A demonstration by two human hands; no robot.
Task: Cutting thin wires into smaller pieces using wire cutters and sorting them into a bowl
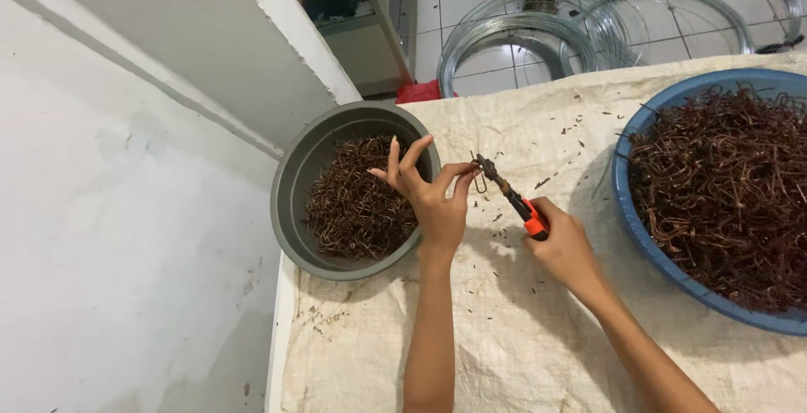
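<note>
Mid-batch by the look of it, nowhere near finished. Right hand (565, 249) wrapped shut around the orange grip of a pair of pliers (507, 195), nose pointing up and left toward the other hand. Left hand (429, 197) pinching a small bent wire piece (480, 182) between thumb and forefinger right at the plier tip, the other three fingers fanned out and open over the rim of the grey bowl (290, 203). Both hands hovering just above the counter (504, 337), which is covered in a pale woven sack cloth. Grey bowl on the left holding a modest layer of short brown bent wire bits (357, 207), maybe half full at most, plenty of wall still showing. Blue basin (626, 211) on the right heaped high with a tangle of longer rusty-brown wire pieces (723, 190), right up to the rim. Going by those two piles, a decent chunk already done but the bigger share still sitting in the basin. Little dark offcuts (504, 232) scattered over the cloth between the two containers, mostly around the hands. Coils of shiny grey wire (538, 34) lying on the tiled floor beyond the counter, apart from everything else. Hard to tell exactly what the pliers are doing to the piece, too small to make out.
</note>
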